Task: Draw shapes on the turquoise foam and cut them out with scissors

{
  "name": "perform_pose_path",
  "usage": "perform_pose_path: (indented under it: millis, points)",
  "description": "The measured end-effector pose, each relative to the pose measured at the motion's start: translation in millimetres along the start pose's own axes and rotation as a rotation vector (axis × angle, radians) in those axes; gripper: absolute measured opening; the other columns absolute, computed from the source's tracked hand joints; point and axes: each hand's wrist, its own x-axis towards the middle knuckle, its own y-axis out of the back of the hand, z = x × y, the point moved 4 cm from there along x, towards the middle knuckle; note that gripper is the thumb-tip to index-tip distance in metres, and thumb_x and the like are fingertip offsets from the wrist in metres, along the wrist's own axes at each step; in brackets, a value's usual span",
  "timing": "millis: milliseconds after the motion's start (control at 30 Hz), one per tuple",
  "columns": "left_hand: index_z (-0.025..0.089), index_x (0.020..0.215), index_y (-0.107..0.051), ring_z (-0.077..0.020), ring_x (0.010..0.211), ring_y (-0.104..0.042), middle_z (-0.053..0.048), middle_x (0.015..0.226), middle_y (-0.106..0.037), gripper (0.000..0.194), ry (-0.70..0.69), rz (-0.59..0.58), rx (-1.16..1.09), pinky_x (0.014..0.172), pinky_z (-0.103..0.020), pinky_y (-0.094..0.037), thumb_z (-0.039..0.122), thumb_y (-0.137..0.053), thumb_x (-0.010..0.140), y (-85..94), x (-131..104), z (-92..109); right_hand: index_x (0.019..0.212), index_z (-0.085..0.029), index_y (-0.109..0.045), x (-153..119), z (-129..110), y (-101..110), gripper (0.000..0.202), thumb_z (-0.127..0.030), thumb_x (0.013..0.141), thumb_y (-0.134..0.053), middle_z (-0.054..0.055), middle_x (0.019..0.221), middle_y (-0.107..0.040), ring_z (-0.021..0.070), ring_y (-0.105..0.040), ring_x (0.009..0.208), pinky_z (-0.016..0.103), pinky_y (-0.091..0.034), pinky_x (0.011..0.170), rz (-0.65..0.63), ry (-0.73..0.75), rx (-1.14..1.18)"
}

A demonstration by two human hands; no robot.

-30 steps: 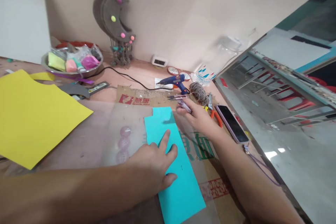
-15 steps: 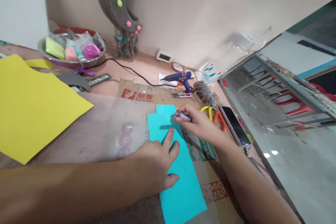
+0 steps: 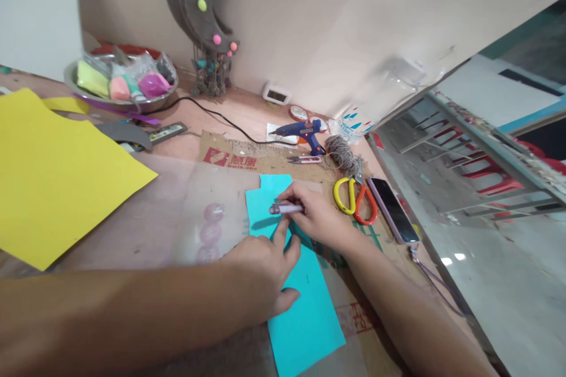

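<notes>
A turquoise sheet of paper (image 3: 305, 318) with a notched far end lies on the table, a short dark mark on its surface. My left hand (image 3: 265, 274) rests on it with fingers spread, pressing the paper down. Just beyond, my right hand (image 3: 312, 212) grips a pen (image 3: 285, 209) with a clear purplish barrel, held low over the far part of the sheet. The pen's writing tip is hidden by the fingers. Scissors (image 3: 354, 197) with one yellow and one orange handle lie right of my right hand.
A large yellow sheet (image 3: 66, 177) covers the left side. Behind stand a metal bowl (image 3: 71, 85) of bagged clay, a blue glue gun (image 3: 300, 129), thread snips (image 3: 305, 159) and grey yarn (image 3: 340, 153). A phone (image 3: 393, 209) lies by the right table edge.
My right hand has moved left and slightly nearer with the pen, which now lies across the paper close to my left fingertips. The scissors' handles show more fully. My left hand stays in place.
</notes>
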Motion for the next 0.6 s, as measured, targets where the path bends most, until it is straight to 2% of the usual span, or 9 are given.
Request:
perform_pose_path:
  millis: [133,233,400,600]
  points:
    - [0.015,0.147,-0.042,-0.0302,0.066,-0.07,-0.03,0.153,-0.027,0.08,0.015,-0.002,0.019,0.05,-0.04,-0.051,0.064,-0.049,0.084,-0.6,-0.9,-0.5,0.091,-0.019,-0.059,1.2,1.6,7.9,0.017,-0.007,0.08,-0.054,0.003,0.084,-0.068,0.0175,-0.062,0.076,0.027,-0.043,0.069,0.001,0.039,-0.078]
    - [0.016,0.147,-0.042,-0.03,0.065,-0.07,-0.03,0.154,-0.024,0.079,0.002,-0.003,0.02,0.048,-0.039,-0.05,0.063,-0.049,0.084,-0.6,-1.8,-0.8,0.092,-0.019,-0.059,1.9,3.2,12.5,0.016,-0.009,0.08,-0.054,0.003,0.083,-0.067,0.0176,-0.061,0.074,0.027,-0.042,0.066,-0.006,0.004,-0.086]
    - [0.015,0.147,-0.041,-0.029,0.066,-0.07,-0.03,0.153,-0.03,0.079,0.006,-0.019,0.006,0.051,-0.038,-0.051,0.062,-0.051,0.084,2.9,-1.7,-1.3,0.09,-0.02,-0.06,5.0,-1.1,8.3,0.024,-0.003,0.074,-0.054,0.004,0.085,-0.068,0.0189,-0.062,0.079,0.028,-0.043,0.069,0.016,-0.009,-0.077]
    - [0.015,0.15,-0.036,-0.0305,0.071,-0.072,-0.031,0.154,-0.024,0.08,0.005,-0.084,-0.013,0.052,-0.039,-0.054,0.06,-0.05,0.085,7.3,-1.1,-0.7,0.091,-0.019,-0.059,4.2,5.2,9.8,0.021,-0.005,0.076,-0.054,0.004,0.084,-0.069,0.0183,-0.062,0.073,0.027,-0.041,0.065,0.061,-0.038,-0.13]
